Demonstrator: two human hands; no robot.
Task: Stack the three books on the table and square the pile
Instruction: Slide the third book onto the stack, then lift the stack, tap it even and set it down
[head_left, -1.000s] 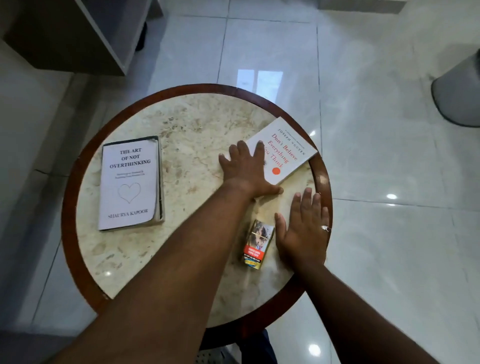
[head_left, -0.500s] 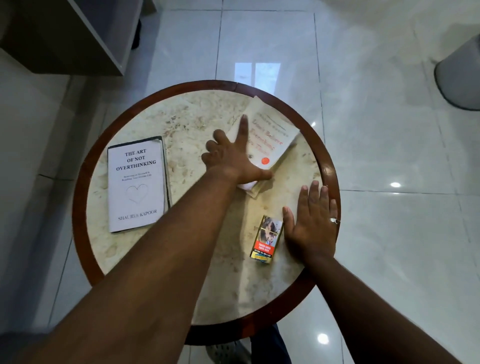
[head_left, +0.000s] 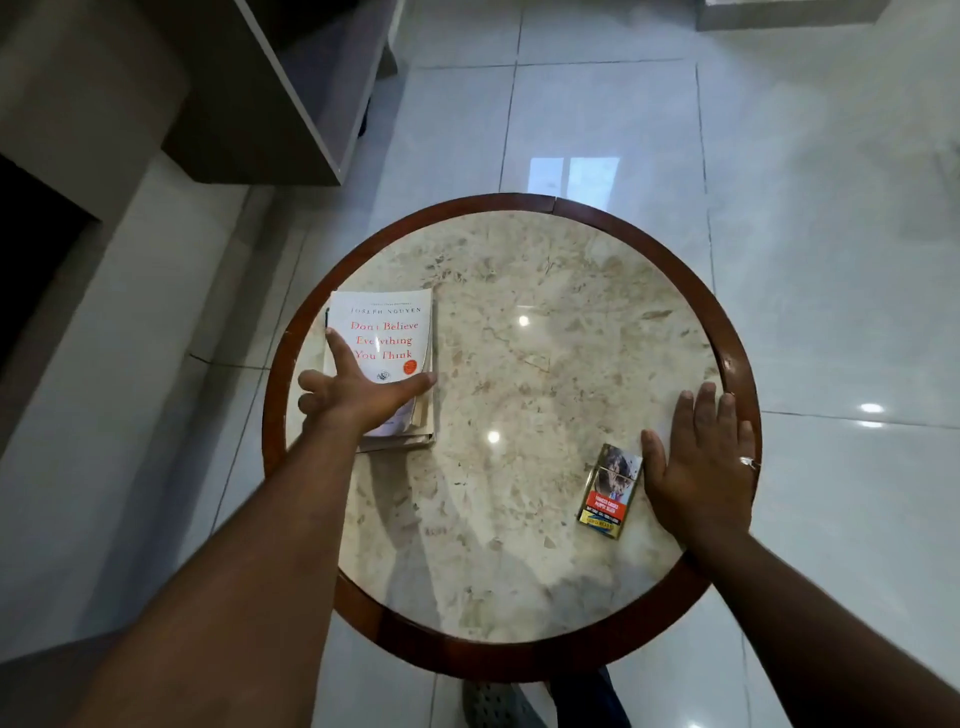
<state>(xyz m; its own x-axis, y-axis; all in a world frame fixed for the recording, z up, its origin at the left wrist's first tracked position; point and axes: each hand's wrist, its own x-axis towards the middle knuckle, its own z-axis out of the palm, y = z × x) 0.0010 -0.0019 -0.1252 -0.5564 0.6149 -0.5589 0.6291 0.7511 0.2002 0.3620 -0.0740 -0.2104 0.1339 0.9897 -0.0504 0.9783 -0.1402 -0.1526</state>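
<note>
Head view, sole view. Item: round table (head_left: 511, 657), marbled stone top, dark wooden rim, standing on glossy tiled floor (head_left: 821, 218). Item: white paperback (head_left: 390, 325), red title lettering, lying face up at the table's left side, near the rim, on top of a lower book (head_left: 410, 439) of which only pale page edges show along the near and right sides; the two are roughly aligned, the upper one slightly askew. Whether a third volume lies under them cannot be told. Item: left hand (head_left: 363, 397), fingers spread, thumb out to the right, resting flat across the near part of the white paperback's cover, gripping nothing. Item: right hand (head_left: 698, 467), palm down on the table near the right rim, fingers together, closed on nothing; ring on one finger. Item: small printed carton (head_left: 609, 491), just beside the right hand's thumb; not a book by appearance. Risk, as judged: the pile sits close to the left rim, so a sideways push during squaring could slide it over the edge; the glossy cover may slip under a flat palm and shear the upper book off the lower.
</note>
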